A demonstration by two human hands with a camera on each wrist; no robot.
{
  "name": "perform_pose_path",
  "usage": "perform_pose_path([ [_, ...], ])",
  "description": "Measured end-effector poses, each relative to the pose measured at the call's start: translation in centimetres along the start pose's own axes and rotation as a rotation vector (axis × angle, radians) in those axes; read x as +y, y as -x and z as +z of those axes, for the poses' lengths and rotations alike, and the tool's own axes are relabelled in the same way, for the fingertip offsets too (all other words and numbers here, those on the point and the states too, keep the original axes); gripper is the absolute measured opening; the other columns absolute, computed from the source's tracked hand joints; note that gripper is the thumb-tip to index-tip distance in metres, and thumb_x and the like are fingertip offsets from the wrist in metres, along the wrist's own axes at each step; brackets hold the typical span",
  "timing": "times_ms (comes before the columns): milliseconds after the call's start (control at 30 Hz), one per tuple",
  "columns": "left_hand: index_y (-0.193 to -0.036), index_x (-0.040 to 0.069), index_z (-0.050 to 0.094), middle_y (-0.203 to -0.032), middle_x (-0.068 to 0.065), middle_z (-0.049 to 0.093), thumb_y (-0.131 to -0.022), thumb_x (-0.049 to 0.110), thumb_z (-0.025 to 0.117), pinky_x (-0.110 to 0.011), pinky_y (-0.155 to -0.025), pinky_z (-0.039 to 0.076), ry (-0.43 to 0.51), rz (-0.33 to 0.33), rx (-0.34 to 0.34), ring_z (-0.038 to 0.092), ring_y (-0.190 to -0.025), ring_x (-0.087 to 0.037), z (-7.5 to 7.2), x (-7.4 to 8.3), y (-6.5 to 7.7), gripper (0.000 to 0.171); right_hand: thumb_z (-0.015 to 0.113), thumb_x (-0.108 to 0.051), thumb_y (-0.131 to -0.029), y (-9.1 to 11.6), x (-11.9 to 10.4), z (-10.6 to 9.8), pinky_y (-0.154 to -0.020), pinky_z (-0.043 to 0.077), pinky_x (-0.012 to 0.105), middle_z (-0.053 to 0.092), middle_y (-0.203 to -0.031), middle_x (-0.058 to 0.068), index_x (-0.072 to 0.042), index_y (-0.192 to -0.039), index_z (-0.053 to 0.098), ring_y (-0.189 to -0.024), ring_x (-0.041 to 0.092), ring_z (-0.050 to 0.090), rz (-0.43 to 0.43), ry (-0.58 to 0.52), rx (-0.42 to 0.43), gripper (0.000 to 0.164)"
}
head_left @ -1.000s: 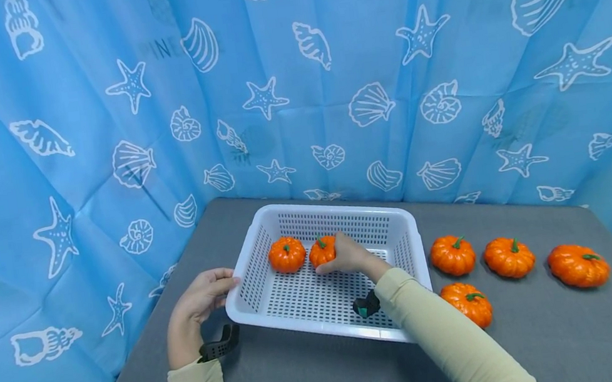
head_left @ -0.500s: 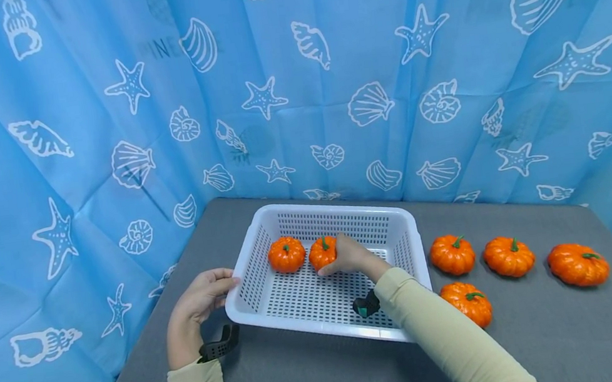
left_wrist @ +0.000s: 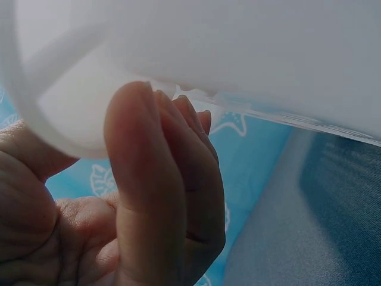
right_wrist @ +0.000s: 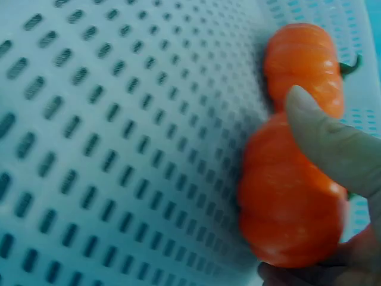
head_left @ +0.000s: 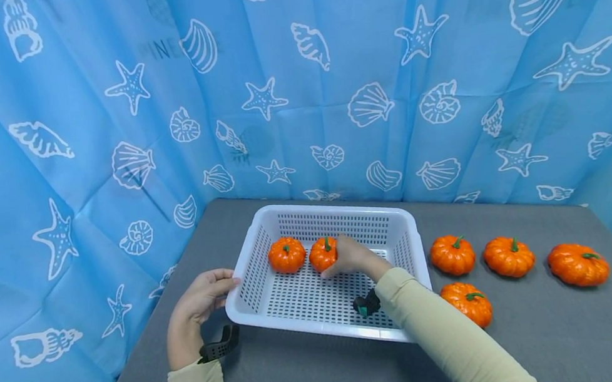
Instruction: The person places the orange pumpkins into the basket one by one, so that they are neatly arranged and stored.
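Observation:
A white perforated plastic basket (head_left: pixel 321 324) stands on the table. My left hand (head_left: pixel 204 296) grips its left rim; in the left wrist view the thumb lies over the rim and the curled fingers (left_wrist: pixel 146 179) press the outside of the wall. Inside the basket, my right hand (head_left: pixel 352 255) holds a small orange pumpkin (head_left: pixel 321 255) with a green stem. The right wrist view shows the thumb laid across this pumpkin (right_wrist: pixel 286 202), with the other fingers mostly hidden behind it. A second pumpkin (head_left: pixel 287 255) sits beside it on the left.
Right of the basket, several more pumpkins lie on the grey table (head_left: pixel 548 327): one close to the basket's corner (head_left: pixel 467 303), others in a row behind (head_left: pixel 452 255). A blue curtain (head_left: pixel 295 91) with white shells hangs along the back and left.
The pumpkin in my right hand has turned slightly, its stem now more upright, and has shifted a little to the right. My left hand and the basket stay where they were.

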State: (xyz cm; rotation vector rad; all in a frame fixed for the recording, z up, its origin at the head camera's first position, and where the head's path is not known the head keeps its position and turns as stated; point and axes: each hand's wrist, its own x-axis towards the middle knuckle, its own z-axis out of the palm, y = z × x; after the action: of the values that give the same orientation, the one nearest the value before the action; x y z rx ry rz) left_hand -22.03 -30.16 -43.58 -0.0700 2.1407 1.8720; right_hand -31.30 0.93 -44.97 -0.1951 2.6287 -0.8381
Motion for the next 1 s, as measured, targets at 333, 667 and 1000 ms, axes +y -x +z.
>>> perform_pose_path([
  [333,-0.118,-0.012,0.053,-0.107,-0.014,0.067,-0.092,0.018,0.062,-0.031,-0.071,0.058,-0.003,0.004,-0.018,0.068,-0.089,-0.018,-0.1,0.0,-0.2,0.042,0.086,-0.024,-0.067,1.5,-0.5,-2.5,-0.090,0.048,0.042,0.061,-0.112,0.015,0.003,-0.122,0.050,-0.095,0.024,0.057,-0.062,0.039,0.004,0.071],
  [667,-0.117,-0.010,0.055,-0.109,-0.013,0.066,-0.091,0.018,0.063,-0.037,-0.075,0.058,-0.003,0.007,-0.015,0.068,-0.091,-0.022,-0.1,-0.4,-0.6,0.038,0.083,-0.016,-0.069,3.5,-0.2,-4.8,-0.103,0.040,0.052,0.050,-0.134,0.023,0.004,-0.137,0.039,-0.123,0.038,0.049,-0.160,-0.076,0.049,0.083],
  [1000,-0.118,-0.012,0.053,-0.107,-0.013,0.067,-0.092,0.018,0.061,-0.037,-0.077,0.057,-0.018,0.020,-0.035,0.068,-0.091,-0.021,0.0,-0.3,-0.1,0.040,0.072,-0.031,-0.083,7.6,1.8,-9.0,-0.105,0.034,0.056,0.030,-0.147,0.029,0.006,-0.146,0.016,-0.133,0.044,0.034,-0.195,-0.094,0.159,0.093],
])
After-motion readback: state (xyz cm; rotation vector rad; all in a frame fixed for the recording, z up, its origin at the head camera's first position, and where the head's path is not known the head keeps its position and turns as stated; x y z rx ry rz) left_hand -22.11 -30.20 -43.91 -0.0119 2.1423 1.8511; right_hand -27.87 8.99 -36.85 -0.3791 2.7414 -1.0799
